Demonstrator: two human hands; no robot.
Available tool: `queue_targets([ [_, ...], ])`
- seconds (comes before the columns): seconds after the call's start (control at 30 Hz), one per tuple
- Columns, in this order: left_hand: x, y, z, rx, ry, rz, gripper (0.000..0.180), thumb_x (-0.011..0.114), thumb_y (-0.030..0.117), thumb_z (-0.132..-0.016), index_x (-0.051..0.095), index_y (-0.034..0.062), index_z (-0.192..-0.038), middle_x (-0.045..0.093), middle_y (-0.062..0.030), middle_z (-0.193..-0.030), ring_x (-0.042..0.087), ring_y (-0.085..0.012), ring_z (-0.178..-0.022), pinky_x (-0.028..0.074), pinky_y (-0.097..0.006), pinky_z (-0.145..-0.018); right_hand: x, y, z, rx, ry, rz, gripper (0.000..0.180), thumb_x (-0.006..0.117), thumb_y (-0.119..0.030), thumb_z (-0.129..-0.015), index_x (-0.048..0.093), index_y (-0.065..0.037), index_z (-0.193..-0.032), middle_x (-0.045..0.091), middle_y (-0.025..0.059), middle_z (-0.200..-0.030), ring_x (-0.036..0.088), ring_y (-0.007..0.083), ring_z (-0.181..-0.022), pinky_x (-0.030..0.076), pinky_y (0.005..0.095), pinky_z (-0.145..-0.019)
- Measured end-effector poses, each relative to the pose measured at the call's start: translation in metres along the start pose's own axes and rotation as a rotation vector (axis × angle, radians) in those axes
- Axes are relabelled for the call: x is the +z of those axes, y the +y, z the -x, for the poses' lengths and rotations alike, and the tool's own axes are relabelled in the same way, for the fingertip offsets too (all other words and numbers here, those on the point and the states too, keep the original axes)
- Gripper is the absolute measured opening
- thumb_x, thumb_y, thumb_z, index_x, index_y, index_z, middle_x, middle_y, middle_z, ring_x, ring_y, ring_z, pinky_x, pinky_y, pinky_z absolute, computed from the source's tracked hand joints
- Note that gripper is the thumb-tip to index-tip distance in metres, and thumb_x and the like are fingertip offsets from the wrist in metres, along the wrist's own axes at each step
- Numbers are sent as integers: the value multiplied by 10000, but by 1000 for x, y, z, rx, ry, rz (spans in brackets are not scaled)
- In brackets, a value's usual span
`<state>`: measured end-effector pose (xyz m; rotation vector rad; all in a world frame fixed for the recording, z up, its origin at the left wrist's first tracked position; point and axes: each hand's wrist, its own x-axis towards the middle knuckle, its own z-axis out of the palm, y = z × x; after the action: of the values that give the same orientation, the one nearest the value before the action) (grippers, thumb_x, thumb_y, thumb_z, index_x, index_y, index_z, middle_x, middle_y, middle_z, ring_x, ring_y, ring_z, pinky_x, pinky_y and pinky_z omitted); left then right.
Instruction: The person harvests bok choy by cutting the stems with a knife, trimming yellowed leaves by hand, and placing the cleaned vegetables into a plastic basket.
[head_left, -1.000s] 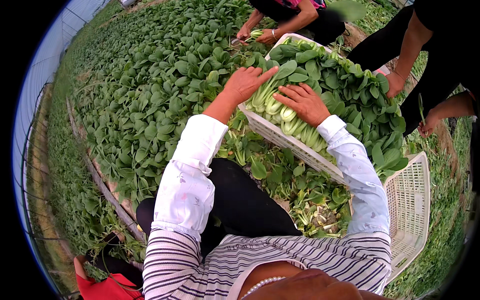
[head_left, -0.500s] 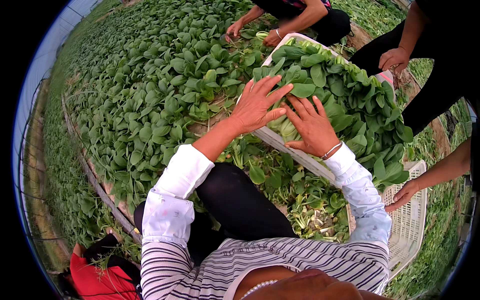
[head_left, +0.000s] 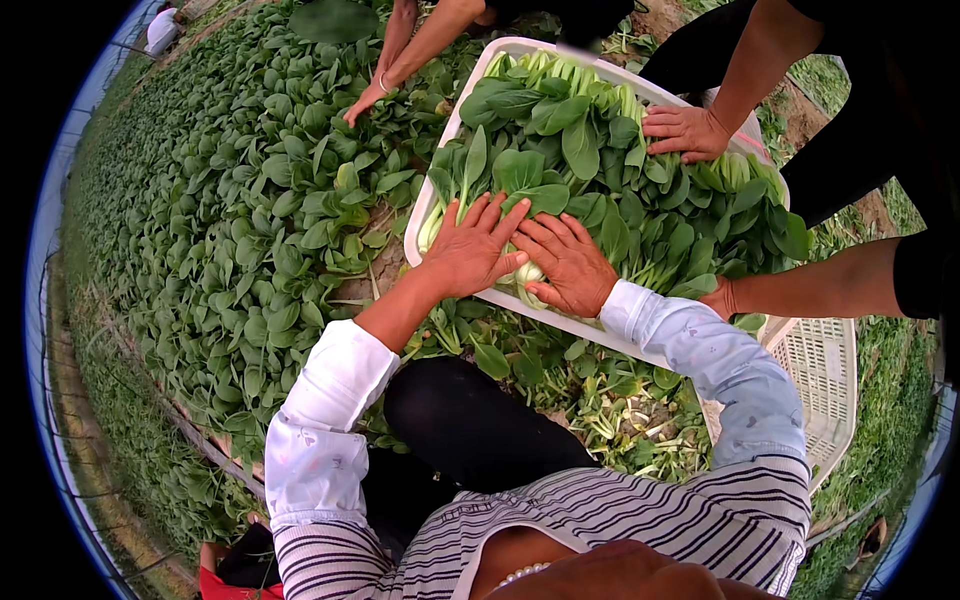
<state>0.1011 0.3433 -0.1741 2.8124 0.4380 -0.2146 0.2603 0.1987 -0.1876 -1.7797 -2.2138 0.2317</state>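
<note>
A white plastic crate (head_left: 413,222) is heaped with green leafy bok choy (head_left: 583,150), pale stems along its far and near sides. Across the bok choy at the near left corner lies my left hand (head_left: 473,247), palm down with fingers spread. Beside it my right hand (head_left: 570,262) rests flat on the bunches by the near rim, fingers stretched out. Pale stems show between my two hands. Another person's hand (head_left: 688,132) presses on the bok choy at the far right, and a co-worker's hand (head_left: 722,297) touches the near right end.
Growing bok choy (head_left: 230,230) fills the ground on the left. An upright-sided slatted crate (head_left: 815,375) stands at the right. Another person's hand (head_left: 368,100) reaches into the plants at the far left. Trimmed leaves and stems (head_left: 630,420) litter the soil before my knee (head_left: 480,410).
The crate appears lower and further left in view, and my hands have settled flat on the bok choy. The co-worker's hands at the right have come onto the bok choy.
</note>
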Motion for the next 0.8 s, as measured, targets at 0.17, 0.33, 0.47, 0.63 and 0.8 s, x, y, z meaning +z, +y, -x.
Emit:
queue_targets([
  [0.17,13,-6,-2,-19,-19,8,696,307,531,-933,89,166,-1485,204,-169,-1499,173,-341,-1390,108,-531,-1110,17,5,-5,-13,-10,-42,713,587,-408,-816,321,-102,-1402,299,114,-1437,260,316,-1331,186,484,-1097],
  [0.33,29,-6,-6,-8,41,50,708,327,537,-929,96,162,-1483,220,-183,-1486,178,-348,-1384,102,-534,-1106,33,14,-1,17,-35,-7,714,577,-412,-826,303,-102,-1408,275,117,-1446,259,315,-1328,183,485,-1099],
  [0.47,6,-5,9,-85,62,-4,673,336,556,-921,149,228,-1478,214,-129,-1503,179,-331,-1389,99,-560,-1098,19,-1,-15,-17,10,105,700,505,-453,-867,265,-115,-1431,276,110,-1457,258,298,-1334,164,468,-1110],
  [0.63,-33,26,34,-91,289,-159,702,609,342,-847,232,372,-1438,211,-106,-1501,226,-338,-1367,123,-603,-1074,-8,-16,-9,63,-5,254,655,476,-486,-881,322,-130,-1408,313,100,-1447,247,280,-1350,143,488,-1118],
  [0.8,-69,30,100,-101,420,-130,617,596,290,-859,327,283,-1414,293,-117,-1463,327,-307,-1316,141,-601,-1068,-64,-79,9,61,78,382,568,588,-364,-848,416,-133,-1337,370,96,-1404,277,291,-1334,154,511,-1107],
])
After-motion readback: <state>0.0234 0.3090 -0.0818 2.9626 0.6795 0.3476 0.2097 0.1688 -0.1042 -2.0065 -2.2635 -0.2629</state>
